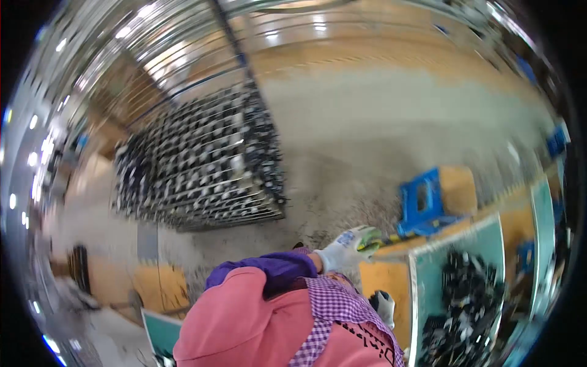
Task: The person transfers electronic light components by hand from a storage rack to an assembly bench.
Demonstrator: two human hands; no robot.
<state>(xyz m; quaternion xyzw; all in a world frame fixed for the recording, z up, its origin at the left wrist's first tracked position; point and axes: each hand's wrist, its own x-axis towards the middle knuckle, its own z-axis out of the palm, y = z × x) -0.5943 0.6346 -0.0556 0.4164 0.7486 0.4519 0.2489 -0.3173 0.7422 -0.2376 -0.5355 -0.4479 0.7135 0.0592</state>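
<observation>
Ample floor beyond left hand

A dull grey floor, strewn with dark specks in places, is bordered at the far side by a broad tan stretch. Left of centre, floor space is taken up by a large box-shaped metal-wire cage. At right, a blue plastic stool is placed near a pale-edged, green-topped table. The blurred left side is dotted with small, bright white lights.
</observation>
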